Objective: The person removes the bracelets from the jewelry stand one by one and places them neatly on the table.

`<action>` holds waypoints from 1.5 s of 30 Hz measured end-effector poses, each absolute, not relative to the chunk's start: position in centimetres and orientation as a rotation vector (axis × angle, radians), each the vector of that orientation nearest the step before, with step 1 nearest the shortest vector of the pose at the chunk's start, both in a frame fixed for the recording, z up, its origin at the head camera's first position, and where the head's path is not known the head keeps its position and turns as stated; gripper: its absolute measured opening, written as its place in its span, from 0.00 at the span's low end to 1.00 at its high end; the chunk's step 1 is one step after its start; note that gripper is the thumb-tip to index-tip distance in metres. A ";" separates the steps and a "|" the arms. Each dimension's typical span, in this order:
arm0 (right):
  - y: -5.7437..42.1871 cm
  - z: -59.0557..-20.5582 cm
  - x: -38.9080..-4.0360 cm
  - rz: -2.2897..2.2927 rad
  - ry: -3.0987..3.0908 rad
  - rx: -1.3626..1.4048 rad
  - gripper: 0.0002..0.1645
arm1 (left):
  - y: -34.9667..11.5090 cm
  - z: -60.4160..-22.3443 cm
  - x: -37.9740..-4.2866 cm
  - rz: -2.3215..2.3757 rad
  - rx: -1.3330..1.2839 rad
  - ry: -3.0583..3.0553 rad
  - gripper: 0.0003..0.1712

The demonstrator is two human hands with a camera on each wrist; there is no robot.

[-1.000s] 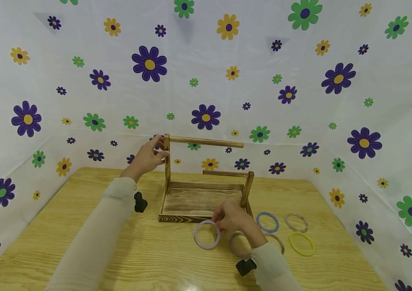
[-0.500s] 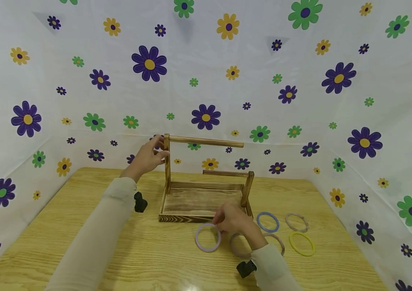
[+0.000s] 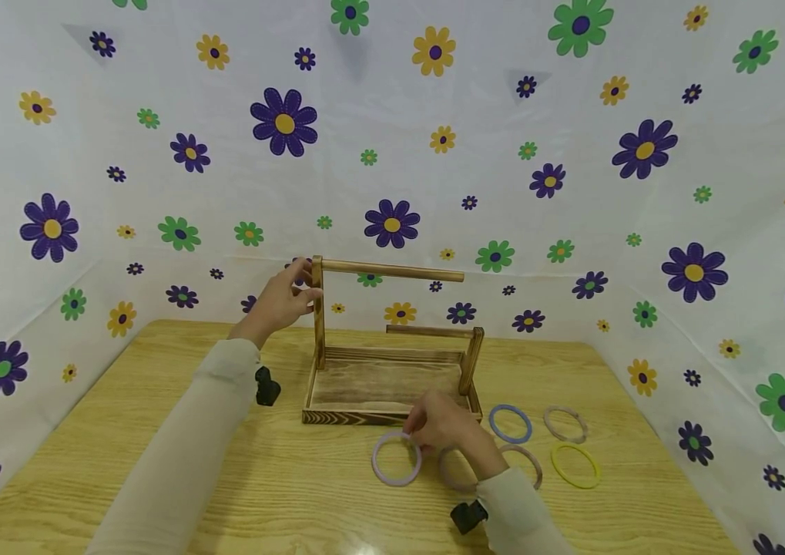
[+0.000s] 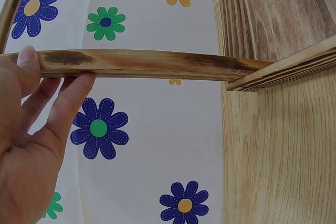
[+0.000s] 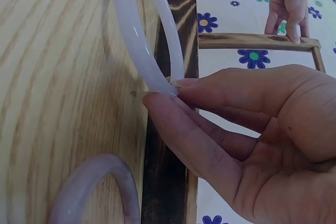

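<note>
My left hand (image 3: 280,302) holds the tall left post (image 4: 147,64) of a wooden rack, thumb on one side and fingers on the other. In front of the rack's tray, my right hand (image 3: 444,424) pinches a pale lavender bangle (image 3: 374,459) at its edge between thumb and fingertips. The right wrist view shows this bangle (image 5: 136,40) tilted up, close to the dark-grained front edge of the tray. From the tall post a bare upper bar (image 3: 392,270) runs right, and a bare lower bar (image 3: 429,331) runs left from the short right post (image 3: 471,362).
Right of the tray lie a blue bangle (image 3: 517,442), a yellow bangle (image 3: 554,460) and a pale beige bangle (image 3: 546,422). Two brownish-mauve bangles, one (image 3: 441,466) left and one (image 3: 538,469) right, lie partly behind the right wrist. A flowered cloth (image 3: 239,177) surrounds the table.
The lavender bangle and the right hand have come slightly down toward the near side of the table. My left hand and the rack stay where they were.
</note>
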State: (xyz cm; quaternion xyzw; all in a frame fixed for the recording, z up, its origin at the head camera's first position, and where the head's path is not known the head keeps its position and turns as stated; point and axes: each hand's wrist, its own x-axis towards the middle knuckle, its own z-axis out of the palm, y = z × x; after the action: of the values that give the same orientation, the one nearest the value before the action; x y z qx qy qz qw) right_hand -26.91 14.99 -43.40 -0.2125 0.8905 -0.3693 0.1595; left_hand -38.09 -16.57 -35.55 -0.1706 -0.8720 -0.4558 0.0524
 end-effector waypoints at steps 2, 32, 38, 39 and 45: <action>14.9 -43.5 -26.9 -1.041 2.549 -0.604 0.05 | -16.6 -35.5 -38.1 -1.383 -0.515 -2.653 0.18; 14.5 -44.0 -26.4 -1.023 2.561 -0.625 0.07 | -16.6 -35.5 -38.0 -1.402 -0.515 -2.650 0.19; 14.4 -44.1 -26.3 -1.013 2.566 -0.609 0.07 | -16.6 -35.5 -37.9 -1.402 -0.516 -2.649 0.19; 14.4 -44.1 -26.3 -1.010 2.567 -0.607 0.07 | -16.6 -35.5 -37.9 -1.399 -0.516 -2.649 0.19; 14.4 -44.1 -26.3 -0.995 2.578 -0.607 0.07 | -16.6 -35.5 -37.9 -1.387 -0.513 -2.652 0.19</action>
State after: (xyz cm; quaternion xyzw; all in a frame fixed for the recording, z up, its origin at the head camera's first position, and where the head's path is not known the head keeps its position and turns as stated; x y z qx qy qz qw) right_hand -26.33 14.40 -44.12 -0.2118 0.9001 -0.3474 0.1556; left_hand -37.94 -16.60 -35.48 -0.1688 -0.8722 -0.4560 0.0524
